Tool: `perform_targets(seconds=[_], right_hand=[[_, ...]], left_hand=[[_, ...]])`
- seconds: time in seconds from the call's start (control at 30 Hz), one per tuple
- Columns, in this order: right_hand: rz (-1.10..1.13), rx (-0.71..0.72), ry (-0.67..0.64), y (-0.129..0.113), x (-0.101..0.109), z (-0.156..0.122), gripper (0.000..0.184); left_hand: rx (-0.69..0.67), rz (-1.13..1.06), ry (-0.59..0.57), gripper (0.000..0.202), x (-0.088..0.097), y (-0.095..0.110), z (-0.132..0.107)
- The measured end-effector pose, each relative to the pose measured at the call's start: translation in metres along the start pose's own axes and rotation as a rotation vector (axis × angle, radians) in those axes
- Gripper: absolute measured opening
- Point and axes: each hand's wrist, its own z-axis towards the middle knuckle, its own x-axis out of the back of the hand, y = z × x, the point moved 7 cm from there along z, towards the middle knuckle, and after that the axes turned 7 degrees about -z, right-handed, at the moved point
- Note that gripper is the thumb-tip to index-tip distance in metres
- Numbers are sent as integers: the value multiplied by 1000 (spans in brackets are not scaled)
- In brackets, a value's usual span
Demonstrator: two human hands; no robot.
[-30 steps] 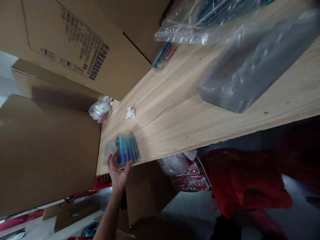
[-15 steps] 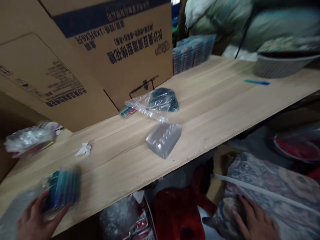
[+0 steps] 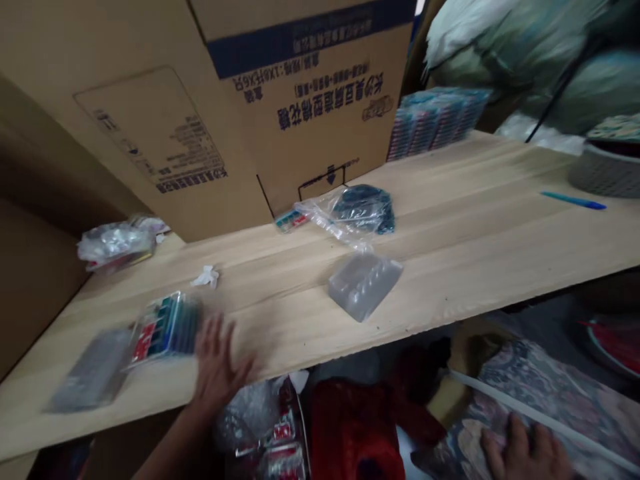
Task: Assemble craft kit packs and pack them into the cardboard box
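Observation:
My left hand (image 3: 219, 360) is over the front of the wooden table, fingers spread and slightly blurred, holding nothing. Just left of its fingers stands a row of flat packs (image 3: 167, 328) with blue-green and red printing. Beside those lies a stack of clear plastic sleeves (image 3: 93, 370). My right hand (image 3: 530, 450) rests at the lower right on a floral-patterned cloth surface (image 3: 545, 400); its fingers are apart, and the frame edge cuts off the rest. In mid-table lies another stack of clear sleeves (image 3: 364, 285), touching a crumpled clear bag (image 3: 367, 210) with dark teal contents.
A large cardboard box (image 3: 310, 147) stands at the back. Rows of packs (image 3: 437, 123) sit beside it. A blue pen (image 3: 574, 200) and a grey basket (image 3: 607, 170) are to the right. Below the table edge are a red bag (image 3: 350, 427) and an open box of packs (image 3: 283, 433).
My left hand has let go of the packs, which now stand beside the left sleeves, and has moved right. The view has swung left. My right hand stays on the floral cloth.

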Motion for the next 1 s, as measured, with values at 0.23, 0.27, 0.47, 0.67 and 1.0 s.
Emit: perform_targets(seconds=[0.23,0.27,0.47,0.67,1.0], right_hand=[[-217,45,-211,-25,24,-6,75],[-244,43,-238,-26,24,-7,72],[-319,23,-370,-21,15,-7,68],[-350,41,-499,-22,17,-3,67],[-492,5,-582,-31,14,6,64]], left_hand=[[106,34,-324,65,-92,-2,3],[105,42,-330,66,-93,-2,4],[91,95,-350,71,-91,-2,3],[53,243,-400,70,-93,3,5],[-5,431,-403,65,-85,7,8]])
